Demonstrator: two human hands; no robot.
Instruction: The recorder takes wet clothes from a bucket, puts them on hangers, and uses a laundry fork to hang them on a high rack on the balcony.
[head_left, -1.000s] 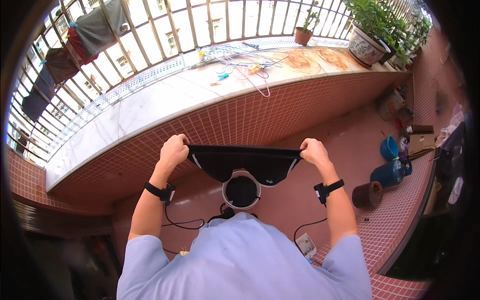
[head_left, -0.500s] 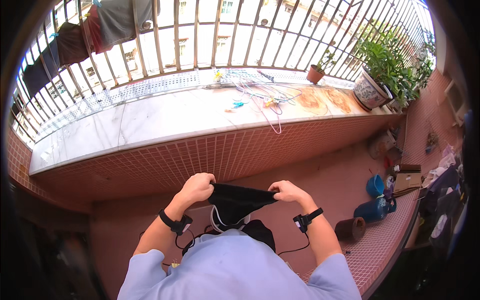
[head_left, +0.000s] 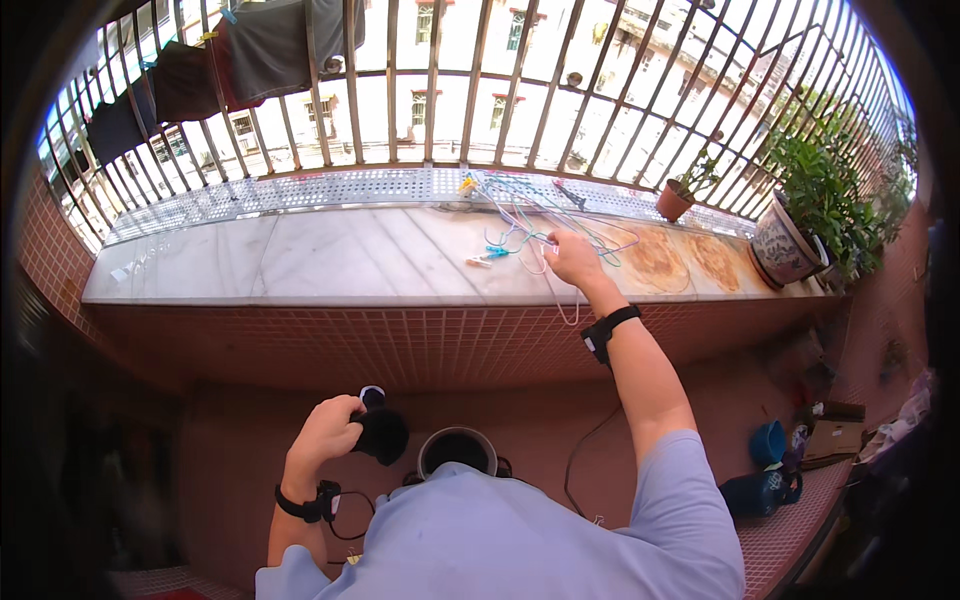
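Note:
My left hand [head_left: 328, 430] is low on the left, closed round a bunched black cloth garment [head_left: 382, 436] that hangs beside it. My right hand [head_left: 576, 258] reaches over the marble ledge [head_left: 350, 255], its fingers pinched together among a tangle of thin wire clothes hangers [head_left: 520, 215]. What lies between those fingertips is hidden. A pink hanger [head_left: 567, 312] droops over the ledge's front edge, just below my right hand. Left of the fingers lie a blue clothespin [head_left: 496, 252] and a pale pink clothespin [head_left: 479, 261]. A bucket [head_left: 457, 436] with a dark inside stands in front of me.
Metal bars [head_left: 435, 90] rise behind the ledge, with dark clothes [head_left: 265, 50] hanging at the left. A small potted plant [head_left: 675, 200] and a large patterned planter [head_left: 785, 245] stand to the right. A blue basin [head_left: 768, 442] and a cardboard box [head_left: 833, 440] sit on the floor.
The black garment was stretched between both hands; now only my left hand holds it, lower and farther left. My right hand has let go and moved up to the hangers. The bucket shows more.

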